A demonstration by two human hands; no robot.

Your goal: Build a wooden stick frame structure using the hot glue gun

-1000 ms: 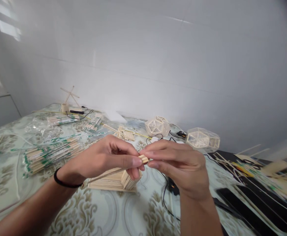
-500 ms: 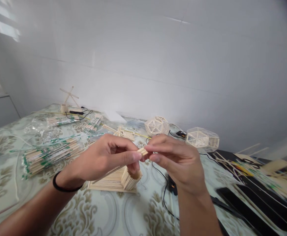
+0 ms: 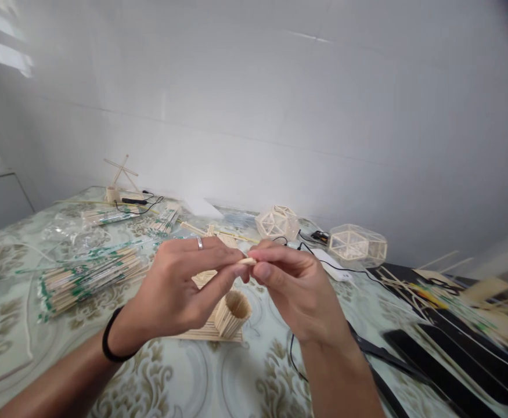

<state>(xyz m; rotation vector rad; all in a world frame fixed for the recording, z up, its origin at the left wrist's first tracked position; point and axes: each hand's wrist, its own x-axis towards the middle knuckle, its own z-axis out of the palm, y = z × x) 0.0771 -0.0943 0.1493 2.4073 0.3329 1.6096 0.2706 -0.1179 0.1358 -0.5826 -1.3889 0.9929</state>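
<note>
Between the fingertips of both hands is a small pale wooden piece (image 3: 247,262), mostly covered by the fingers. My left hand (image 3: 188,278), with a ring and a black wrist band, pinches its left end. My right hand (image 3: 295,284) pinches the right end. Just below them a round cup made of upright wooden sticks (image 3: 233,314) stands on a flat mat of sticks (image 3: 210,332). The left hand hides part of that mat.
Bagged chopsticks (image 3: 90,278) lie at left. Two faceted stick frames (image 3: 277,222) sit toward the wall, with a white strip (image 3: 330,265) and black cables nearby. At right are loose sticks (image 3: 404,290) and black flat pieces (image 3: 428,360). A stick windmill (image 3: 123,169) stands far left.
The small wooden piece has been turned, now showing a thinner edge. The left hand has rotated, bringing its ring into view, and its fingers have come out of the stick cup's opening area.
</note>
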